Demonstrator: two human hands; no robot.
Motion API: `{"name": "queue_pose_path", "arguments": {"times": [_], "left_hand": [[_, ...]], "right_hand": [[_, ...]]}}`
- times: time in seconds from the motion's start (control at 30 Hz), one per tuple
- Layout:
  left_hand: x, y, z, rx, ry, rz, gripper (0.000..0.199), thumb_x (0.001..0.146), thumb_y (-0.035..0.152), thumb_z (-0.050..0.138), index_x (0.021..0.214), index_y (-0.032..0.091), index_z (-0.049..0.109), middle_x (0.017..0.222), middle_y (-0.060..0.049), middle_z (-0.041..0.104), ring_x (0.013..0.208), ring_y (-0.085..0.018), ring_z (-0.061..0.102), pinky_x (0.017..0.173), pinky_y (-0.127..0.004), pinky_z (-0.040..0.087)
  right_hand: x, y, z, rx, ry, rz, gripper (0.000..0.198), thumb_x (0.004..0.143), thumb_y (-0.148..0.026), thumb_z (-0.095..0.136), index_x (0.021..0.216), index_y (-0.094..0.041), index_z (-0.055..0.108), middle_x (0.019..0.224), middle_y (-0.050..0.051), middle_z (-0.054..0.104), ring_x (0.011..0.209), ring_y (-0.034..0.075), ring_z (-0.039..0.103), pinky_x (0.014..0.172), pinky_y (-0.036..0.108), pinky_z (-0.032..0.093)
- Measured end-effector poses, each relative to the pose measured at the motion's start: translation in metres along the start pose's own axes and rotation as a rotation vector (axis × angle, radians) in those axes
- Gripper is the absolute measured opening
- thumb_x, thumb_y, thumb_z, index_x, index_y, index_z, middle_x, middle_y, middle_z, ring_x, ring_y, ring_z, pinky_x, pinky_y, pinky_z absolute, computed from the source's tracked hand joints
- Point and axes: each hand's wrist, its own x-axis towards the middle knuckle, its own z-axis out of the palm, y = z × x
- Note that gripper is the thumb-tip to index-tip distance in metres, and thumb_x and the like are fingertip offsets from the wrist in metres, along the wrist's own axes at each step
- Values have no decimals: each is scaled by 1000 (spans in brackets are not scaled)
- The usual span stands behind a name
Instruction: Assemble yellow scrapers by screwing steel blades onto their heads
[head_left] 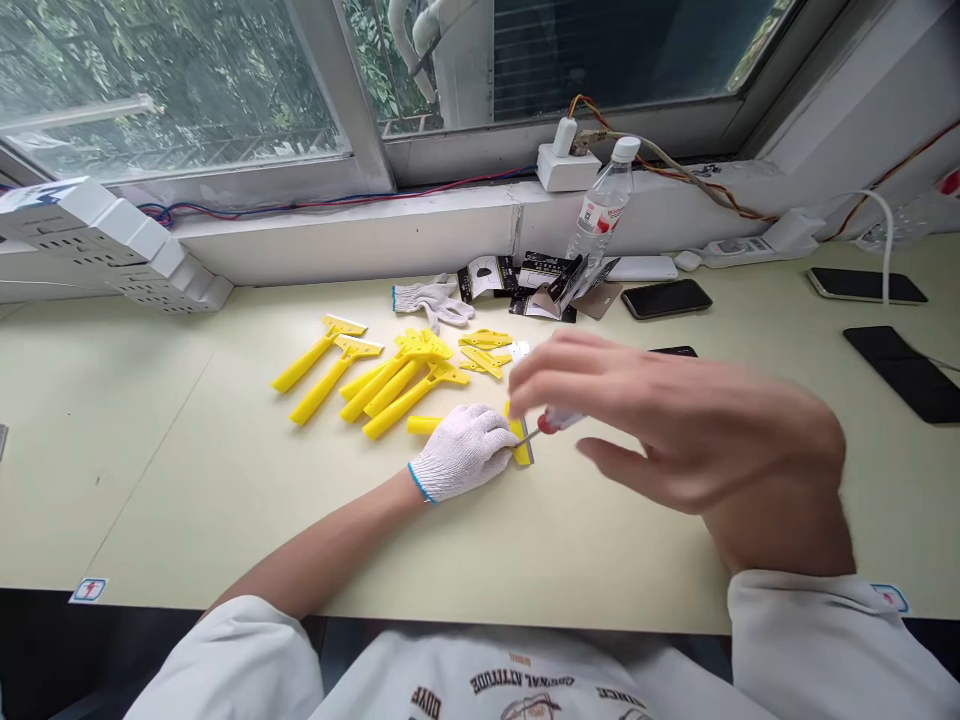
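My left hand (466,452), in a white knit glove with a blue cuff edge, presses a yellow scraper (520,450) to the table. The scraper's handle juts out left of the glove, and its head with a metal blade edge shows on the right. A screwdriver (553,420) with a red and clear handle slants down to that head, its tip close to my gloved fingers. Around its handle is my bare right hand (637,420), slightly blurred, fingers curved over it and thumb apart below. Part of the handle is hidden behind the fingers.
Several yellow scrapers (397,385) lie left of my hands, with small yellow parts (484,352) beyond. Farther back are a loose glove (435,298), black cards (544,275) and a water bottle (600,205). Phones (667,298) lie right; white boxes (112,240) stand left.
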Motion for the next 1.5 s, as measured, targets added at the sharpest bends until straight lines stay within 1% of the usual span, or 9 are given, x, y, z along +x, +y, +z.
{"name": "queue_pose_path", "arguments": {"times": [0.17, 0.47, 0.57, 0.67, 0.87, 1.07, 1.33, 1.4, 1.5], "left_hand": [[1, 0, -2, 10, -23, 26, 17, 106, 28, 61, 107, 26, 78, 112, -7, 76, 98, -24, 68, 83, -41, 52], [0, 1, 1, 24, -30, -10, 16, 105, 30, 65, 110, 28, 79, 109, -8, 73, 98, -25, 67, 83, -42, 52], [0, 1, 1, 21, -32, 0, 16, 106, 30, 64, 110, 27, 79, 108, -8, 73, 98, -25, 67, 83, -42, 52], [0, 1, -1, 5, -48, 14, 15, 106, 29, 63, 107, 26, 78, 107, -7, 74, 97, -24, 66, 81, -41, 51], [0, 2, -1, 3, -38, -1, 14, 105, 28, 64, 108, 28, 78, 112, -6, 75, 100, -26, 66, 83, -43, 50], [0, 2, -3, -6, -37, 8, 16, 106, 28, 63, 109, 26, 79, 106, -7, 74, 97, -25, 65, 82, -42, 51], [0, 2, 0, 13, -27, -2, 16, 105, 28, 65, 111, 28, 79, 111, -7, 74, 100, -26, 66, 83, -42, 52], [0, 2, 1, 13, -28, -5, 17, 105, 29, 64, 111, 28, 79, 113, -7, 74, 100, -26, 66, 83, -42, 53], [0, 2, -1, 11, -18, 7, 17, 107, 30, 63, 108, 27, 79, 109, -7, 74, 97, -25, 66, 80, -41, 51]], "right_hand": [[5, -5, 13, -345, 148, 546, 23, 112, -38, 50, 106, -20, 63, 77, 5, 67, 64, 22, 55, 61, 34, 32], [-4, -2, -1, 44, -27, -8, 27, 92, -3, 52, 108, -22, 62, 107, 10, 71, 96, 23, 63, 82, 33, 48], [0, -4, 5, -83, 69, 208, 7, 102, -26, 60, 106, -21, 62, 100, 10, 71, 86, 24, 63, 74, 34, 43], [3, -5, 9, -259, 146, 475, 17, 108, -30, 50, 95, -22, 58, 76, 4, 65, 65, 20, 54, 63, 33, 30], [2, -12, 4, -97, 26, 111, 8, 91, -17, 52, 93, -22, 58, 86, 8, 68, 74, 21, 55, 67, 33, 34], [-2, -14, 12, -425, 137, 549, 35, 109, -50, 55, 89, -22, 58, 64, 2, 58, 58, 20, 46, 61, 33, 23], [-12, -14, 0, -79, -14, 98, 21, 107, -12, 50, 112, -21, 68, 105, 10, 73, 95, 24, 65, 79, 34, 46], [-11, -17, 3, -68, -11, 116, 20, 105, -19, 59, 123, -22, 68, 113, 11, 74, 100, 27, 68, 80, 34, 47], [-6, -18, 10, -209, 91, 382, 29, 103, -41, 71, 123, -20, 67, 94, 8, 75, 79, 26, 67, 65, 34, 40]]}}
